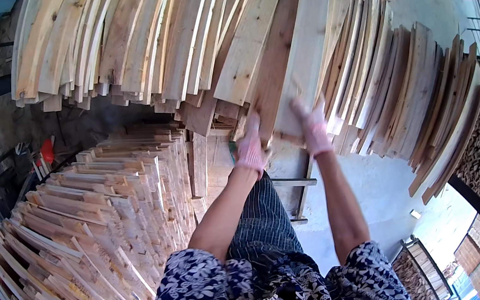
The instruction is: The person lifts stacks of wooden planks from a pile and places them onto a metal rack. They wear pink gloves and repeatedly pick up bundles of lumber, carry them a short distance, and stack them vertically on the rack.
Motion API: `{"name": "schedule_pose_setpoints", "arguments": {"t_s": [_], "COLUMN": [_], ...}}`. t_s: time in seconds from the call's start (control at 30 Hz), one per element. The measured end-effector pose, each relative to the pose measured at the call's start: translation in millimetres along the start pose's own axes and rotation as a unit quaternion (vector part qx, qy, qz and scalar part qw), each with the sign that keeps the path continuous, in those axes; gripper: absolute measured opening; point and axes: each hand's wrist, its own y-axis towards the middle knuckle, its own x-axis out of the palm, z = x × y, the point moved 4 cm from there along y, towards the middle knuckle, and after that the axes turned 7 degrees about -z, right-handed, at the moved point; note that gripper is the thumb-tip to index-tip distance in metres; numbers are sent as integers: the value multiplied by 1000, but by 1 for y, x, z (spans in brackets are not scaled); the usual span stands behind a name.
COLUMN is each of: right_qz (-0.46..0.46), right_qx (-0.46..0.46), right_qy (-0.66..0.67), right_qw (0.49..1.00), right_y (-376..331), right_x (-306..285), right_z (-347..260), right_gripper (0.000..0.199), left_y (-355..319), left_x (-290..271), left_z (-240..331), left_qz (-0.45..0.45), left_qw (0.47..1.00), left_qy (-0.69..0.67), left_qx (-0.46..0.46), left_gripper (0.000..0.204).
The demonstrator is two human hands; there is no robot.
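Note:
Both my hands wear pale pink work gloves and reach to the near ends of long flat boards. My left hand grips the near left corner of a brown wooden board, with the thumb toward the board's end. On the near right end of a pale wooden board beside it, my right hand is closed; its fingertips are somewhat blurred. The two boards lie side by side, slanting away from me. Left of them rests a knotty light board on the row of stacked boards.
A tall stack of boards fills the left side, ends toward me. More leaning boards run along the right. A dark metal frame stands below my hands on the pale floor. Something red sits at far left.

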Motion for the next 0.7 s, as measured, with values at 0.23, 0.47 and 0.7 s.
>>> {"name": "schedule_pose_setpoints", "arguments": {"t_s": [0.23,0.47,0.7], "right_qz": [-14,66,-14], "right_qx": [45,55,28], "right_qy": [43,14,102], "right_qw": [998,996,994], "right_y": [-44,-63,-101], "right_x": [15,-1,-27], "right_z": [134,92,82], "right_gripper": [110,100,104], "left_y": [-39,-19,25], "left_x": [-122,-139,-141], "left_z": [-35,11,-21], "left_qz": [112,103,103], "left_qw": [990,927,980], "left_qy": [50,358,130], "left_qx": [-77,-50,-113], "left_gripper": [99,125,84]}}
